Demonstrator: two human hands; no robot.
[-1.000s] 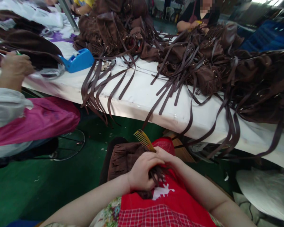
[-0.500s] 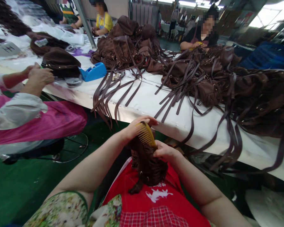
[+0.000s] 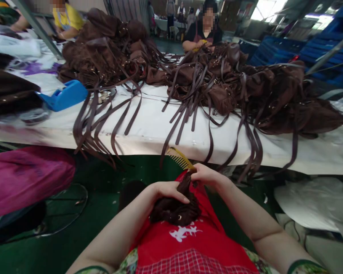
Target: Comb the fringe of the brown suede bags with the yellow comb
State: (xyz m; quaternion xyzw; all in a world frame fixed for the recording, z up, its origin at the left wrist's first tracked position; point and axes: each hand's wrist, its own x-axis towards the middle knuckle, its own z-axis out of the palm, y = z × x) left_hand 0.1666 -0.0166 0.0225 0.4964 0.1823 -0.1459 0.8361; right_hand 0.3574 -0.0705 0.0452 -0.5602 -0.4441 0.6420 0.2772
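A dark brown fringed bag (image 3: 171,210) with small metal rings lies bunched in my lap, against the red apron (image 3: 157,243). My left hand (image 3: 171,191) grips it, thumb pressed over the fringe and the other fingers hidden beneath. Pinched at one end by my right hand (image 3: 202,174) is a yellow comb (image 3: 183,158), its teeth pointing down and left. The comb is above the bag's far end, in front of the table edge. Some brown material rises between my hands, close to my right fingers.
Piles of brown bags with dangling straps (image 3: 103,49) (image 3: 217,83) cover much of the white table (image 3: 148,125). A blue tape dispenser (image 3: 67,95) stands left, near a person's pink apron (image 3: 31,179). Another person (image 3: 204,34) sits across the table. Blue crates (image 3: 277,53) are stacked at back right.
The view has swung right. My left hand has come down from beside the comb onto the bag. My right hand still holds the comb, now clear of the fringe.
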